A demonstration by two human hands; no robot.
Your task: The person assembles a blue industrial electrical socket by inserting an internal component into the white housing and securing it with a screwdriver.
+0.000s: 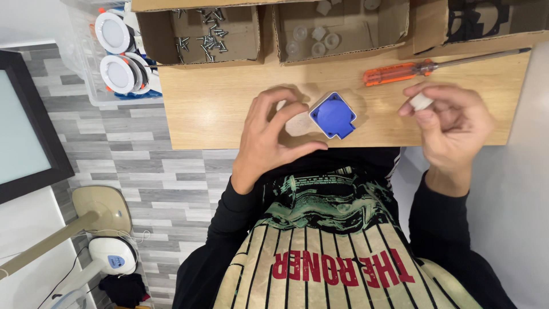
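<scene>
Two bare hands over a wooden table [229, 114], a blue square socket part [333, 115] between them.

Left hand [274, 134] curls half-open around the blue part, fingertips at its left edge; whether they press it, cannot tell. Right hand [452, 123] pinches a small white piece [421, 102] between thumb and fingers; most of it hidden, shape unclear. Blue part lies flat near the table's front edge. Behind: orange-handled screwdriver [400, 72], tip pointing right. Three open cardboard boxes along the back, tops cut off by the frame: one with loose screws [206, 34], one with clear plastic caps [311, 40], one with dark parts [474, 20] hard to identify. Left of the table, a clear bin [80, 68] of round white lamp fittings [117, 73].
</scene>
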